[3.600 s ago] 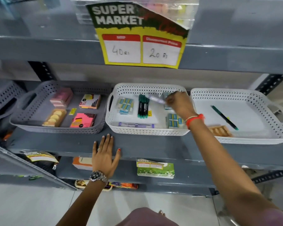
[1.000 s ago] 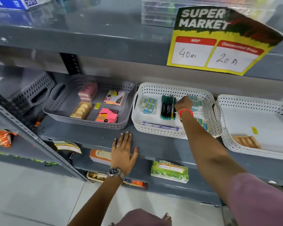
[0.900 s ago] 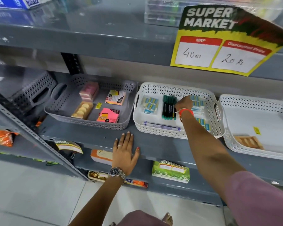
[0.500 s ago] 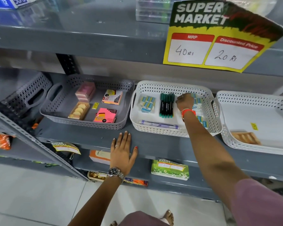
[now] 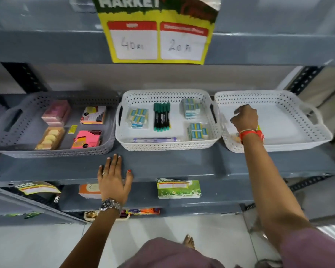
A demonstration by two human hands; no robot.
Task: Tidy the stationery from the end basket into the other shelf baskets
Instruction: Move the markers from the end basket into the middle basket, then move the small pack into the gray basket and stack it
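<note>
Your right hand [image 5: 244, 119] is down inside the end basket [image 5: 317, 120], fingers curled; can't tell from here if it's actually got anything pinched; a tan packet [image 5: 236, 136] peeks out right beside your wrist near the front-left corner; your left hand [image 5: 112, 178] is flat and spread on the shelf edge [image 5: 182, 167], holding nothing; the middle basket [image 5: 168, 146] next door has green markers [image 5: 161, 117] lined up in a row with eraser packs [image 5: 137, 118] around them.

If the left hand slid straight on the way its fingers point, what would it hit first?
Probably the front wall of the middle white basket, near its left corner. The left hand lies flat on the shelf with bare shelf ahead of it; depth is hard to judge.
</note>
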